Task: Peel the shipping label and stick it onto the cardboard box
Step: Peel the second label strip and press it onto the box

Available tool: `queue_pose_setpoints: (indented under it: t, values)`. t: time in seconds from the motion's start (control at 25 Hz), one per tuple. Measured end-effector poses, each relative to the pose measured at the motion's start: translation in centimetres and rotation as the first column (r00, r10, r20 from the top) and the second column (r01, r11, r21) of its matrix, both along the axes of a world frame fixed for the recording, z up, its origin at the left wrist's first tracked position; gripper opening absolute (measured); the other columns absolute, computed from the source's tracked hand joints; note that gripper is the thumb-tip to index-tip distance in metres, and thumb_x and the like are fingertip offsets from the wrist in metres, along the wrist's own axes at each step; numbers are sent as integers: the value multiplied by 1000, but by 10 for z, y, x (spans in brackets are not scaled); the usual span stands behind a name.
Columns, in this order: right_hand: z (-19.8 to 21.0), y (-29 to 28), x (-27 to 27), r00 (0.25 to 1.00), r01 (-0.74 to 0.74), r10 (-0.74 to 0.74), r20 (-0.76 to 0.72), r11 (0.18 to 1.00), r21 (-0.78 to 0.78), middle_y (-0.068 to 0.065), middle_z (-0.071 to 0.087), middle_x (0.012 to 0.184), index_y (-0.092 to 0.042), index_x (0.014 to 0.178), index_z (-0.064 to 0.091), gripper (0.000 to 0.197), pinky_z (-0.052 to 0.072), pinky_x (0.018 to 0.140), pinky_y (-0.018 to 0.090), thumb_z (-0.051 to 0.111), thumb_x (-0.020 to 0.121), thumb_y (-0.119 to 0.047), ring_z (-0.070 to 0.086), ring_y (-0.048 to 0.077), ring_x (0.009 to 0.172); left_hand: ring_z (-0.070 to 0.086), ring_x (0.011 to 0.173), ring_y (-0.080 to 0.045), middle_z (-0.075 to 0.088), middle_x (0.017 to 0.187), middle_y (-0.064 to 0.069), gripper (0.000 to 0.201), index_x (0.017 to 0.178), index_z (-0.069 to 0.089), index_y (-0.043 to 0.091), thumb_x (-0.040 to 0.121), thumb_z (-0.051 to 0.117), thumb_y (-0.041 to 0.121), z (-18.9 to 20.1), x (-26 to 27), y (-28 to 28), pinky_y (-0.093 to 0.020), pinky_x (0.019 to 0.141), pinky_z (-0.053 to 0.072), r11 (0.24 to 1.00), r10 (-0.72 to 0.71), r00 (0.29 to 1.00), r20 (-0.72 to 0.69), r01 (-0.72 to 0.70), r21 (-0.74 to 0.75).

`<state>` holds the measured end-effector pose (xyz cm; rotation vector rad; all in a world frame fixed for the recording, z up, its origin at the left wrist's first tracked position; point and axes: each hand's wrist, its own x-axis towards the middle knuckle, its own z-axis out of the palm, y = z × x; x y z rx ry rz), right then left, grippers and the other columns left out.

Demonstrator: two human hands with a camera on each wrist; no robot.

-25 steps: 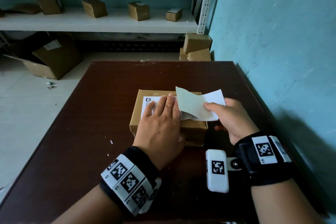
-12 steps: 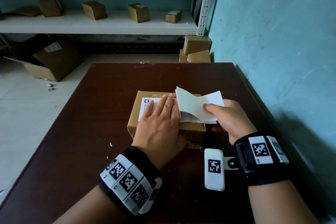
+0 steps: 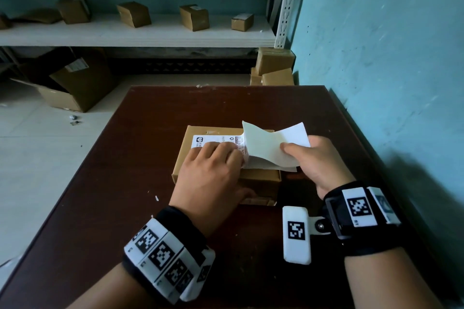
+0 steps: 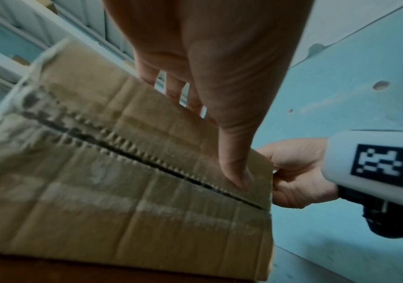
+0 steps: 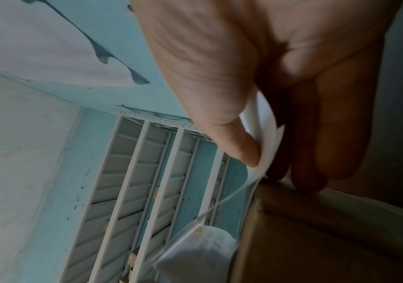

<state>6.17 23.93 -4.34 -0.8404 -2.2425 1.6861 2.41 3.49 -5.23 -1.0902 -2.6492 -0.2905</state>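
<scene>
A small cardboard box (image 3: 258,178) sits mid-table. The white printed shipping label (image 3: 213,140) lies stuck on the left part of its top. My left hand (image 3: 221,155) presses on the label with its fingers, and the thumb (image 4: 237,172) rests against the box's near side (image 4: 123,191). The label's right part curls up off the box (image 5: 203,249). My right hand (image 3: 288,150) pinches the pale backing sheet (image 3: 266,145) between thumb and fingers (image 5: 256,153), holding it just above the box's right end (image 5: 316,239).
The dark brown table (image 3: 175,108) stands against a teal wall (image 3: 389,57) on the right. Beyond it, a white shelf (image 3: 125,35) carries several small boxes. An open carton (image 3: 75,83) lies on the floor at left, and stacked boxes (image 3: 273,65) stand by the shelf post.
My left hand has drawn back toward me across the label, uncovering more of its print. The box has shifted slightly left. The right hand keeps its pinch in nearly the same spot.
</scene>
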Motion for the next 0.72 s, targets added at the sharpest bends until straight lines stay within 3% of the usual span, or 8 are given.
queue_pose_setpoints:
  t: [0.12,0.24,0.32,0.4,0.52,0.6,0.64,0.72]
  values:
    - [-1,0,0,1000,-9,9,5,1000,18,-4,72,95,-24,86,67,4,55,82,38,67,89,-23,67,14,91,56,111,-21,60,119,7,66,108,58,26,63,67,73,4,-5,-3,-39,92,48,999,-12,999,35,13,-43]
    - [0,-2,-1,1000,-20,20,2,1000,14,-4,73,94,-25,84,67,5,59,80,40,67,89,-22,68,15,90,40,129,-22,41,144,4,101,144,37,25,64,51,84,8,-13,-7,-40,109,34,987,50,994,101,-34,-157]
    - [1,-3,-2,1000,-23,23,4,999,24,-3,73,94,-25,84,66,6,61,81,44,67,88,-22,69,17,91,31,136,-26,29,154,3,105,153,24,26,69,51,82,6,-14,-7,-42,111,29,980,76,992,99,-56,-192]
    - [2,-4,-2,1000,-23,23,3,999,35,-2,73,95,-25,85,66,6,61,80,44,66,89,-21,69,18,92,34,135,-27,38,152,5,98,149,35,28,69,61,77,6,-11,-5,-42,108,33,982,92,990,103,-73,-174]
    - [5,-4,-1,999,-31,31,7,999,-7,-2,71,97,-26,91,65,6,62,66,37,65,92,-19,67,17,90,53,118,-27,64,126,4,68,121,66,25,62,82,56,2,-10,-7,-44,92,47,999,37,999,21,-36,-15]
    - [6,-4,-1,999,-39,39,25,999,7,-3,68,99,-23,100,63,7,59,62,33,64,93,-21,65,14,89,58,111,-26,66,116,3,52,108,72,25,63,85,47,-1,-13,-12,-43,87,48,996,0,999,-42,4,87]
    - [6,-3,-1,998,-49,47,34,998,42,-4,68,98,-23,103,63,10,58,62,31,64,93,-22,64,12,88,57,113,-25,64,117,3,54,110,70,25,64,83,50,1,-16,-13,-41,89,47,995,-27,999,-35,31,95]
    - [6,-3,-2,997,-70,65,50,993,97,-6,67,98,-25,107,62,13,55,59,27,64,93,-25,63,9,87,47,132,-23,53,138,2,81,133,55,22,67,73,64,5,-19,-13,-40,108,39,998,-57,997,44,57,7]
